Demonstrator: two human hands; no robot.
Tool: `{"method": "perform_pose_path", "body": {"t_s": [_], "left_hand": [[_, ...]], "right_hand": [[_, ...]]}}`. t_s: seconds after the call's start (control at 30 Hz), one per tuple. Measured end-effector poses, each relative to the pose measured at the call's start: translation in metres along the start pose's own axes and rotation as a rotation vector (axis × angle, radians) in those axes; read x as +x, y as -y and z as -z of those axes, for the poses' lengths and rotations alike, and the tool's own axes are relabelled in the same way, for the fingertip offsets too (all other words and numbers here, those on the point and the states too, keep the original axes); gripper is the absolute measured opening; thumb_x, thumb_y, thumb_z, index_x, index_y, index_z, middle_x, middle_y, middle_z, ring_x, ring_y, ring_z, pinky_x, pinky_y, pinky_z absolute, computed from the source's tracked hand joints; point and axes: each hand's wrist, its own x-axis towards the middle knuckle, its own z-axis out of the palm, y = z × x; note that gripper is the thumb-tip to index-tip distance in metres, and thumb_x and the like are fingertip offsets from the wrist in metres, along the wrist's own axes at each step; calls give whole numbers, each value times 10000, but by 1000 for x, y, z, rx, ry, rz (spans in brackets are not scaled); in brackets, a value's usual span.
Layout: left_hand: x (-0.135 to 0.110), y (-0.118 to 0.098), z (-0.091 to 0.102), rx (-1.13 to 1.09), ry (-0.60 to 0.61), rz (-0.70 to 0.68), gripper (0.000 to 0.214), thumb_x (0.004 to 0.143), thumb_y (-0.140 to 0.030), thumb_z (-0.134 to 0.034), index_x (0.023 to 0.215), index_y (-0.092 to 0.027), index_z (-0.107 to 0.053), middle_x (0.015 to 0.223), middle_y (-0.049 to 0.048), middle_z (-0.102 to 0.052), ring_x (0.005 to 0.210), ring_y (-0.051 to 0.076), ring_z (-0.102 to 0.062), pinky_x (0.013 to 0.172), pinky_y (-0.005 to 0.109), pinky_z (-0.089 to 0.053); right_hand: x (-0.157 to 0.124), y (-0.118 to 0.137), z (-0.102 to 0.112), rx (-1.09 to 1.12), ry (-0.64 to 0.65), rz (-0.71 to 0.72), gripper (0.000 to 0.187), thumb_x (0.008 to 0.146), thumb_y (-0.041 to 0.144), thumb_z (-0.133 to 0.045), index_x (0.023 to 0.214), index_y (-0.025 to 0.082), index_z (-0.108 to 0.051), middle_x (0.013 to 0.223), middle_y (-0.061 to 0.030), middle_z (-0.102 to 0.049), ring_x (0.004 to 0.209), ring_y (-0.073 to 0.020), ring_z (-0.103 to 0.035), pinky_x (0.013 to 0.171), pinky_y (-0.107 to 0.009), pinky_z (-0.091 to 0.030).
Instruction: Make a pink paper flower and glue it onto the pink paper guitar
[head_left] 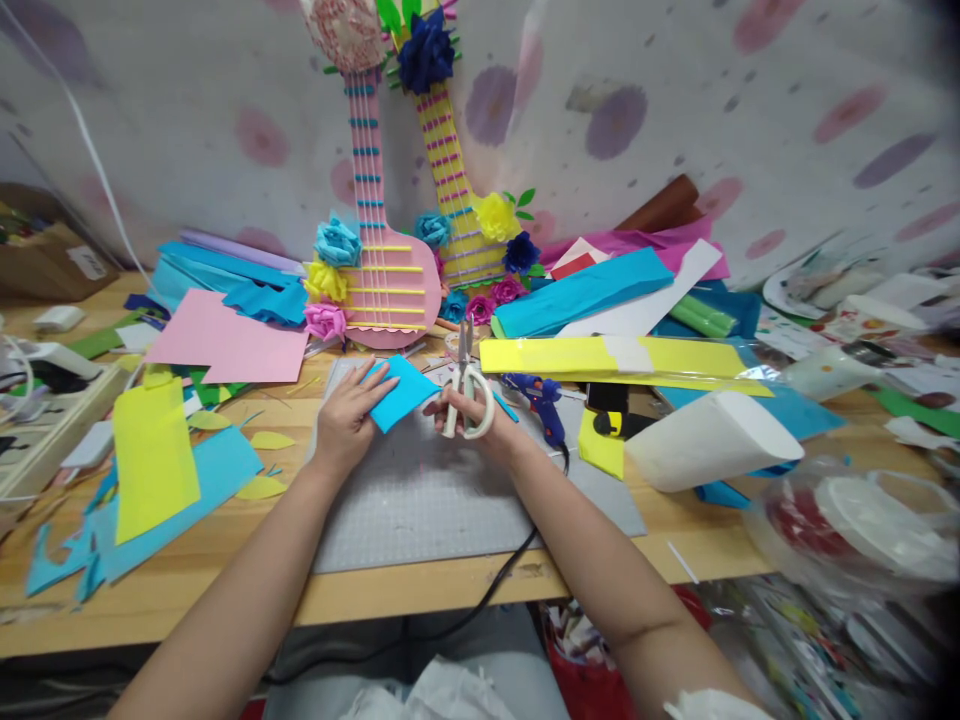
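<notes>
A folded-looking piece of bright blue paper (403, 396) lies over the grey cutting mat, its left edge under the fingers of my left hand (347, 415). Those fingers hold the paper; my left thumb is hard to see. In my right hand (480, 412) is a pair of scissors (463, 375) with white handles, blades pointing away from me. My right fingertips are close to the right corner of the blue paper; I cannot tell if they touch it. The grey cutting mat (420, 520) lies beneath both hands.
A blue glue gun (541, 400) lies right of my hand, its black cord crossing the mat. Behind stand a pink paper guitar (390, 285) and a yellow one (457, 240). Yellow paper (154, 455) lies left; a white roll (712, 440) and wrapped yellow paper (682, 360) lie right.
</notes>
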Motion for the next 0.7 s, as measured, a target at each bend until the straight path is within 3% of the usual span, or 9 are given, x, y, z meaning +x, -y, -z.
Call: {"method": "perform_pose_path", "body": {"t_s": [0.17,0.27,0.33,0.4,0.47,0.53,0.7], "left_hand": [[2,2,-7,129,109,-139,376,725,-108,-527,998,-315,-682,1269,1,-564,1334,230,-312,1120,488,-87],[1,-2,-14,50,-50,-63,447,694,-119,-583,1102,-296,-624,1373,12,-464,1370,229,-224,1128,454,-98],[1,-6,-19,-147,-241,106,561,661,-126,-627,1191,-286,-542,1423,25,-391,1374,225,-211,1120,416,-175],[2,-11,-22,-468,-349,381,524,678,-157,-617,1185,-245,-516,1367,71,-447,1320,232,-334,1067,392,-311],[2,-17,-25,-793,-330,655,360,733,-191,-564,1092,-177,-551,1202,115,-574,1171,232,-514,968,376,-436],[2,-21,-28,-980,-240,823,242,786,-205,-519,1006,-126,-584,1028,127,-654,982,214,-628,868,349,-511],[2,-23,-36,-1007,-126,956,190,814,-96,-504,968,-65,-610,860,117,-707,732,171,-680,688,253,-567]], "right_hand": [[7,-6,-2,16,-101,35,372,553,414,-746,648,150,-502,502,23,-572,419,-97,-527,403,-203,-392],[8,-8,3,44,-176,41,398,481,351,-780,659,165,-476,496,50,-553,424,-104,-531,413,-217,-413],[8,-8,5,69,-220,56,416,472,341,-780,687,171,-468,503,64,-546,427,-97,-524,417,-214,-414],[9,-8,6,74,-254,90,432,469,341,-780,706,176,-459,516,75,-544,432,-88,-518,422,-210,-412],[9,-8,6,42,-272,136,438,473,351,-779,707,178,-451,516,83,-536,427,-78,-505,421,-203,-404],[10,-9,6,-20,-268,165,437,484,365,-774,705,180,-446,503,88,-522,421,-76,-496,420,-202,-396],[10,-12,1,-189,-186,125,448,530,439,-754,709,187,-431,489,77,-521,406,-81,-478,405,-199,-370]]}}
